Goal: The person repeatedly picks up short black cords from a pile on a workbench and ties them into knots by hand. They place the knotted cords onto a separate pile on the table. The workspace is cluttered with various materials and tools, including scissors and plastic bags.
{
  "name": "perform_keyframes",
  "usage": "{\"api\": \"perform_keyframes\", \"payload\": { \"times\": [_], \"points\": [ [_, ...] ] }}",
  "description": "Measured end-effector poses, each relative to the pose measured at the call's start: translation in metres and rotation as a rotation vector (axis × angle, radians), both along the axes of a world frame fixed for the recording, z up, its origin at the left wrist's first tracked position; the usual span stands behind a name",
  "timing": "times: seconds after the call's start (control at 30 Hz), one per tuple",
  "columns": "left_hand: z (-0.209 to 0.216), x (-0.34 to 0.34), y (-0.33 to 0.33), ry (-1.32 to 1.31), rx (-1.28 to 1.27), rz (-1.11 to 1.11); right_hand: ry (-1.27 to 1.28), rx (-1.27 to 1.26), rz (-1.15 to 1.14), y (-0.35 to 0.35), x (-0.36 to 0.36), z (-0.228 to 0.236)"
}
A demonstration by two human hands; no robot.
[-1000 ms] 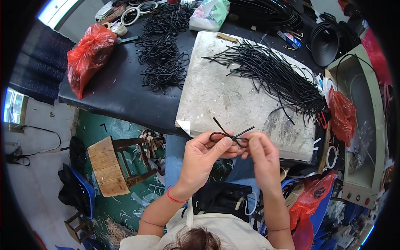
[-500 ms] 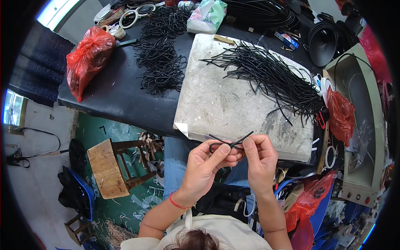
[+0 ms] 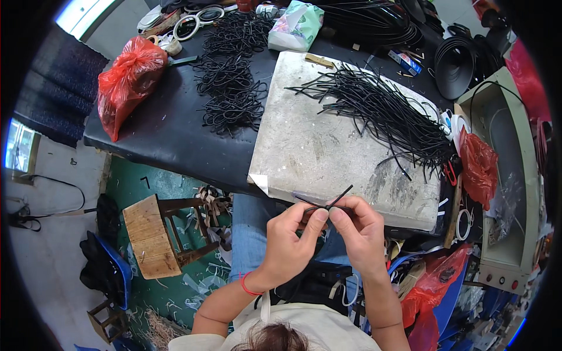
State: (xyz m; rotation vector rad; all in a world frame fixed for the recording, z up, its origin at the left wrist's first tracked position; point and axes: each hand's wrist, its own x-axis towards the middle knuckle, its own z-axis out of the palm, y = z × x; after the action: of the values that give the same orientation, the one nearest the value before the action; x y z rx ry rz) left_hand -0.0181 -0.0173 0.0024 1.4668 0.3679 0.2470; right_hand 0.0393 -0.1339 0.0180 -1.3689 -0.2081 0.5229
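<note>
Just off the near edge of the pale slab (image 3: 304,140), both hands pinch one thin black cord (image 3: 342,195). My left hand (image 3: 291,240) is closed on it, thumb against the fingers. My right hand (image 3: 361,237) grips the same cord, its thumb tip touching the left one. Two free ends stick out above the thumbs and cross in a V shape. The rest of the cord is hidden by my fingers. A large pile of straight black cords (image 3: 380,111) lies on the slab beyond my hands. Looped black cords (image 3: 231,108) rest in bunches on the black table top to the left.
A tied red plastic bag (image 3: 130,82) sits at the table's left. A tissue pack (image 3: 297,24) stands behind the slab. To the right are a grey-green metal cabinet (image 3: 497,245) and a red bag (image 3: 479,167). A wooden stool (image 3: 149,237) stands on the green floor at left.
My right hand has come in against my left, so the thumb tips meet. The cord loop that showed by my left fingers is now hidden. The view has shifted slightly.
</note>
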Motion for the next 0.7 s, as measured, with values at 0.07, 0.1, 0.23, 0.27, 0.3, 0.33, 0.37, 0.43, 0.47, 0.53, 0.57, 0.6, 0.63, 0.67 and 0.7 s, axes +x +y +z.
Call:
{"api": "perform_keyframes", "payload": {
  "times": [0.07,0.1,0.23,0.27,0.3,0.33,0.37,0.43,0.47,0.53,0.57,0.6,0.63,0.67,0.7],
  "points": [
    [-0.001,0.000,-0.002,-0.001,0.091,0.012,-0.013,0.017,-0.052,0.004,-0.007,-0.004],
    [-0.002,0.001,-0.002,0.012,0.096,0.009,-0.027,0.008,-0.080,0.006,-0.010,-0.008],
    [-0.001,0.004,0.005,0.003,0.052,-0.044,-0.024,-0.003,-0.127,0.009,-0.012,-0.009],
    [0.000,0.005,0.009,0.031,-0.021,-0.074,0.018,0.034,-0.083,0.006,-0.008,-0.010],
    [0.001,0.004,0.013,0.059,-0.094,-0.104,0.058,0.071,-0.038,0.001,-0.003,-0.012],
    [0.001,0.004,0.017,0.087,-0.167,-0.136,0.099,0.107,0.004,-0.002,0.002,-0.013],
    [0.004,0.003,0.020,0.110,-0.170,-0.187,0.098,0.046,-0.013,0.000,0.005,-0.010],
    [0.007,0.003,0.021,0.114,-0.249,-0.240,0.042,-0.005,-0.021,0.003,0.010,-0.006],
    [0.009,0.004,0.021,0.116,-0.289,-0.265,0.015,-0.031,-0.024,0.004,0.010,-0.005],
    [0.013,0.004,0.022,0.153,-0.323,-0.308,-0.075,-0.072,-0.081,0.005,0.009,-0.010],
    [0.014,0.005,0.022,0.171,-0.340,-0.328,-0.120,-0.093,-0.108,0.005,0.008,-0.012],
    [0.013,0.004,0.021,0.171,-0.323,-0.329,-0.220,-0.141,-0.142,0.004,0.007,-0.013],
    [0.013,0.003,0.020,0.172,-0.307,-0.327,-0.319,-0.190,-0.174,0.004,0.006,-0.013],
    [0.012,0.002,0.020,0.173,-0.291,-0.326,-0.417,-0.238,-0.206,0.003,0.005,-0.014],
    [0.008,0.003,0.020,0.107,-0.212,-0.324,-0.455,-0.254,-0.220,0.004,0.004,-0.013]
  ]
}}
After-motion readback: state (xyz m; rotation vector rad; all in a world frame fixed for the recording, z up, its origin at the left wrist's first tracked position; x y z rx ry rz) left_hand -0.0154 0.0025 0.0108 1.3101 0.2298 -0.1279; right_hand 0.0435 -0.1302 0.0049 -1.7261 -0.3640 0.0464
